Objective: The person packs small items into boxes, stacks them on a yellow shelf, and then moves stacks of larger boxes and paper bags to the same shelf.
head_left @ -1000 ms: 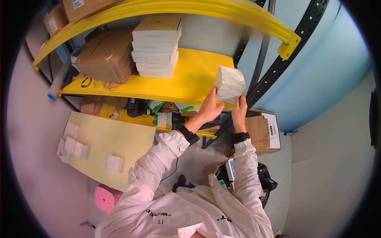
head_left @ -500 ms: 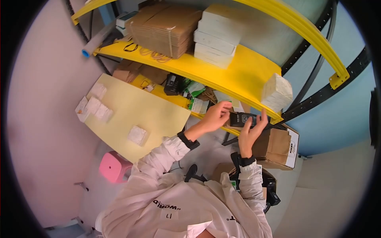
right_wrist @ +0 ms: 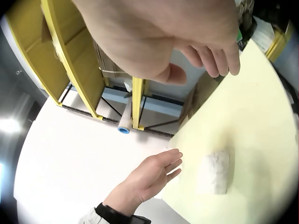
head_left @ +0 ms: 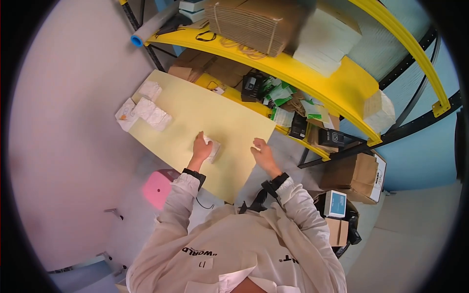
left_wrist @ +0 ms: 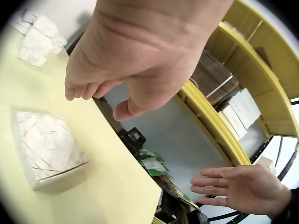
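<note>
A white marbled box (head_left: 214, 149) lies on the pale yellow table (head_left: 234, 132), near its front edge. My left hand (head_left: 202, 148) hovers beside it with relaxed fingers and partly covers it in the head view. A gap shows between this hand and the box (left_wrist: 50, 147) in the left wrist view. Over the table's right end, my right hand (head_left: 264, 156) is raised, holding nothing, its fingers loosely extended. Another white marbled box (head_left: 377, 111) stands at the right end of the yellow shelf (head_left: 349, 80).
Several white packages (head_left: 151, 113) sit at the table's far left corner. Bundled cardboard (head_left: 249, 27) and white boxes (head_left: 327, 41) occupy the shelf behind. A pink stool (head_left: 159, 189) stands by the table's front edge. Cardboard boxes (head_left: 354, 176) are on the floor at right.
Both hands let go of the marbled box on the shelf's right end. They then moved left and down to the table, the left one coming beside the box there.
</note>
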Action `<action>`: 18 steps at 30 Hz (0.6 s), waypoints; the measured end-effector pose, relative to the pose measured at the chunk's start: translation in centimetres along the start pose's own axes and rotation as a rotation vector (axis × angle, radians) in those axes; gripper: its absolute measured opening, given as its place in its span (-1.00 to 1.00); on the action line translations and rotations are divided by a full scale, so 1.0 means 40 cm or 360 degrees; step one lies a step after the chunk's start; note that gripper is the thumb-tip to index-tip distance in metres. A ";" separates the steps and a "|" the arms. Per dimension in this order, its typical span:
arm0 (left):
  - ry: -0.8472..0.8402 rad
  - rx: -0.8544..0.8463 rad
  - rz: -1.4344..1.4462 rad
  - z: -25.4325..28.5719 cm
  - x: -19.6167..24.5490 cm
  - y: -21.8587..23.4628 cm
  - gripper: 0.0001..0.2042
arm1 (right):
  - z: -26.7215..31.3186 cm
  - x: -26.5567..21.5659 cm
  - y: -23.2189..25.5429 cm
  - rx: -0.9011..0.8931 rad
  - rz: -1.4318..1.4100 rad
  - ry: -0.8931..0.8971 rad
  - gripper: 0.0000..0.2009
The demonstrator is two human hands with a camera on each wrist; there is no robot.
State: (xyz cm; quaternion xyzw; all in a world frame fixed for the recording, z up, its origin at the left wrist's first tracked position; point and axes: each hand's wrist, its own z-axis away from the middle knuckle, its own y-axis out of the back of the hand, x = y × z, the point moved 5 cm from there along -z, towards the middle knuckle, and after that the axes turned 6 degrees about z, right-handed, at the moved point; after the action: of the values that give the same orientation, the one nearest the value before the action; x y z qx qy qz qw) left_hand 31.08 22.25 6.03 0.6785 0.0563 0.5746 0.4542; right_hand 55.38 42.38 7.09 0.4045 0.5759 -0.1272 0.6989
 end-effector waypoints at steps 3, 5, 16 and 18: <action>0.0180 -0.0079 -0.0007 -0.002 -0.141 0.038 -0.22 | 0.019 -0.017 -0.131 -0.0181 0.0042 -0.0072 -0.60; 0.0262 -0.0108 0.0011 0.010 -0.197 0.049 -0.22 | 0.025 -0.032 -0.207 -0.0459 0.0164 -0.0201 -0.64; 0.0309 -0.0373 0.0271 0.036 -0.334 -0.013 -0.45 | 0.072 -0.144 -0.403 -0.0596 0.0011 -0.0233 -0.49; 0.0334 -0.0419 0.0284 0.046 -0.342 -0.019 -0.47 | 0.070 -0.119 -0.441 -0.0591 -0.0134 -0.0206 -0.47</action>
State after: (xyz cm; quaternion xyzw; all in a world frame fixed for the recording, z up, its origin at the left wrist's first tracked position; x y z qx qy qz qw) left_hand 28.40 13.47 -4.33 0.5518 -0.0324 0.6826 0.4779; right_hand 44.53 27.72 4.07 0.2351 0.5598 -0.0736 0.7912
